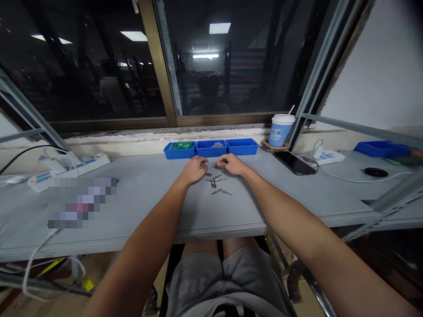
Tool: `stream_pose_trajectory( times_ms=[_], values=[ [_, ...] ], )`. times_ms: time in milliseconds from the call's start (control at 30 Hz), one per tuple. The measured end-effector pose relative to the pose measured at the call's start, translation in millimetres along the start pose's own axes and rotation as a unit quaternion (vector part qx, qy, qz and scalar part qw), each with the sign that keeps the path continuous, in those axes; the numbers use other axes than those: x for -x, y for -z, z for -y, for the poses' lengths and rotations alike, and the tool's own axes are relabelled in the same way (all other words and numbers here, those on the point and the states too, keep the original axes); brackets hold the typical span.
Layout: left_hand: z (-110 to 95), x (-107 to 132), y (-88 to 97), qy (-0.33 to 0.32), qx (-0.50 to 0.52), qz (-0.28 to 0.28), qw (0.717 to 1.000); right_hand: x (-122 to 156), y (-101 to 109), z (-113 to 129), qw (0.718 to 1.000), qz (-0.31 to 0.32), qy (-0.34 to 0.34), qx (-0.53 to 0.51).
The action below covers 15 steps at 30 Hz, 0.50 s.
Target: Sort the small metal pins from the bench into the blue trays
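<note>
My right hand (231, 164) is pinched on a small metal rivet (214, 164) with a thin shaft, its tip pointing left toward my other hand. Just left of it, my left hand (194, 171) rests low over the table, fingers loosely curled with a gap between thumb and index finger. Beside its fingertips lies another small metal piece (208, 174), partly covered. Closer to me, several rivets with thin pins (216, 179) lie in a loose cluster, and a long-pinned one (226, 192) lies apart at the front.
Behind my hands stand three blue bins: a left bin (180, 155) holding a green packet, a middle bin (211, 154) with clear plastic, and a right bin (242, 152). A lidded cup (280, 132), a phone (295, 163) and power strips (71, 171) are on the grey table (142, 193).
</note>
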<state>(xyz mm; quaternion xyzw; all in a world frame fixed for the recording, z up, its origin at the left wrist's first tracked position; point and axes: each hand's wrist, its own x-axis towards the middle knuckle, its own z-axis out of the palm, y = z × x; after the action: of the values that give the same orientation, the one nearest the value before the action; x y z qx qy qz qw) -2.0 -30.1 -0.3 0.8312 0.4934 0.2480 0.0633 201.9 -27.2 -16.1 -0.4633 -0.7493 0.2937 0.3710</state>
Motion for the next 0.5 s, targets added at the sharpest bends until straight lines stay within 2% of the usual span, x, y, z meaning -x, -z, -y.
stream_pose_trajectory(
  times_ms=[100, 233, 333, 500],
  values=[
    [-5, 0, -2.7, -0.033, 0.015, -0.007, 0.999, -1, -4, 4, 0.999, -0.017, 0.004, -0.049],
    [-8, -1, -6.2, -0.065, 0.062, -0.022, 0.996, -1, -8, 9, 0.996, -0.043, -0.025, -0.075],
    [-10, -2, -6.3, -0.063, 0.076, -0.026, 0.995, -2, -11, 10, 0.995, -0.066, -0.021, -0.075],
    [-13, -2, -4.8, -0.036, 0.034, -0.041, 0.998, -5, -15, 12, 0.991, -0.091, -0.012, -0.100]
  ],
)
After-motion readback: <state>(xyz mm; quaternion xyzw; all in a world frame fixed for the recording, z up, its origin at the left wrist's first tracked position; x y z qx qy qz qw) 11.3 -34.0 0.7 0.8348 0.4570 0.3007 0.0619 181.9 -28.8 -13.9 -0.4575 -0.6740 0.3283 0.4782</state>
